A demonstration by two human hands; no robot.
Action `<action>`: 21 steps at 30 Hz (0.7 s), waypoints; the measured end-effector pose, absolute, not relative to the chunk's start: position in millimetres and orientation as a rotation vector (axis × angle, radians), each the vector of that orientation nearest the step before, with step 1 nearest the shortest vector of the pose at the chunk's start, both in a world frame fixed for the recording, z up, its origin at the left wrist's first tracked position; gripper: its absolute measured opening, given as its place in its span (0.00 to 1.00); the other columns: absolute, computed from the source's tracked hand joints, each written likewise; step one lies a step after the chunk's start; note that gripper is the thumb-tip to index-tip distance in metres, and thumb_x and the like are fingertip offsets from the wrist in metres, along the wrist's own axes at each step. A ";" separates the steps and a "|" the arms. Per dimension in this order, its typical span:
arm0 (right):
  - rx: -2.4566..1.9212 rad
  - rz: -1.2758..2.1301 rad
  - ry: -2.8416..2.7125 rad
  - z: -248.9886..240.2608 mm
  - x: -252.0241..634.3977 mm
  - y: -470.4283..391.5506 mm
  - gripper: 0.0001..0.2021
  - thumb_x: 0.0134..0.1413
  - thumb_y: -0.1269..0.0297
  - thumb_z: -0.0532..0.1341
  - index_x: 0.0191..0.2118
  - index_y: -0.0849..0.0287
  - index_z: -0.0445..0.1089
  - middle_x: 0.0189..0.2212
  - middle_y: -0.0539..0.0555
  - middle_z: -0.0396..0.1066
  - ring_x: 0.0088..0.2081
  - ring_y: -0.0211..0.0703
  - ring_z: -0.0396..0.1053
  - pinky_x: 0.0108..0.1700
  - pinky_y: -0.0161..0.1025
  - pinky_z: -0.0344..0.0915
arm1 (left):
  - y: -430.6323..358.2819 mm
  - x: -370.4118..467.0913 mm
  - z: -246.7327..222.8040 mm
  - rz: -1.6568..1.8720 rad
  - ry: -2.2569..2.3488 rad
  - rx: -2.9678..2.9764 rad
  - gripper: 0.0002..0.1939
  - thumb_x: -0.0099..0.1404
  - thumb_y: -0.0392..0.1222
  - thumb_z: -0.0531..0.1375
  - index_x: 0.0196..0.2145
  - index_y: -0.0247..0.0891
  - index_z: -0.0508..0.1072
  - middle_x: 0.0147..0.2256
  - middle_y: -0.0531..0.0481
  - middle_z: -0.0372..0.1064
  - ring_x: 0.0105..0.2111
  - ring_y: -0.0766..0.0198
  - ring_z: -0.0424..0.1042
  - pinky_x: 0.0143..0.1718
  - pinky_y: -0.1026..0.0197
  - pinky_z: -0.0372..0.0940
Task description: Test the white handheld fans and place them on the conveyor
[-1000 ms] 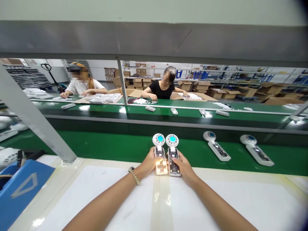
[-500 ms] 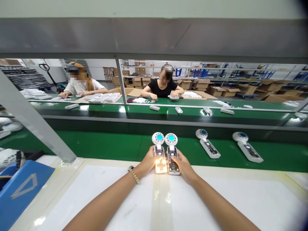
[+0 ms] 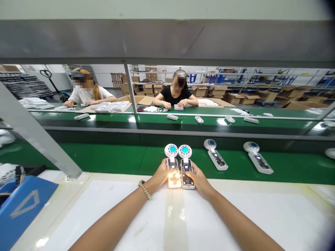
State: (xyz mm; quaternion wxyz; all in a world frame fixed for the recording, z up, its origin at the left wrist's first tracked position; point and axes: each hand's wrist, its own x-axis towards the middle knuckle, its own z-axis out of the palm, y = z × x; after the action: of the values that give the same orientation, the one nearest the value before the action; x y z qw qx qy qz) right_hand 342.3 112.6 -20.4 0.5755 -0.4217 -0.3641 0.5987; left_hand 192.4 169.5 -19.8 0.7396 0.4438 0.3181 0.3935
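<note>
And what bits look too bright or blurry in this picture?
Head view: the lit handheld in the left hand glows, washing out details; head view: white glare spots the far green belt; the right end of the worktop looks soft and dark.

Two loose devices (image 3: 218,159) have slid left on the green belt (image 3: 104,157), and perhaps a third device (image 3: 330,153) has appeared.

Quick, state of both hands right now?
Left hand: closed on a white, round-headed device, its body glowing orange.
Right hand: closed on a matching device, no such glow.
</note>
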 end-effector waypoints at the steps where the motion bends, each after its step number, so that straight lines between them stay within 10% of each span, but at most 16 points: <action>1: -0.975 1.410 -0.853 -20.3 342.5 112.4 0.21 0.43 0.68 0.61 0.47 0.53 0.61 0.32 0.49 0.72 0.32 0.42 0.70 0.35 0.39 0.65 | 169.2 192.4 -19.5 0.864 0.697 0.972 0.25 0.47 0.28 0.62 0.42 0.38 0.59 0.34 0.50 0.66 0.33 0.60 0.71 0.36 0.56 0.65; 21: -0.887 1.416 -0.840 -19.0 341.4 111.5 0.24 0.40 0.69 0.63 0.46 0.53 0.61 0.38 0.50 0.73 0.38 0.46 0.71 0.40 0.42 0.65 | 170.5 188.2 -23.6 0.865 0.617 1.041 0.26 0.47 0.26 0.62 0.42 0.38 0.60 0.36 0.51 0.65 0.38 0.62 0.69 0.44 0.56 0.62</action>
State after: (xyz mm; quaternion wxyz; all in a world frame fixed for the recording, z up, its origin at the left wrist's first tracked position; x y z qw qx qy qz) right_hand 341.4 111.5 -19.0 0.5939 -0.3814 -0.3613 0.6093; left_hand 188.2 170.5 -23.6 0.7359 0.4738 0.2809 0.3938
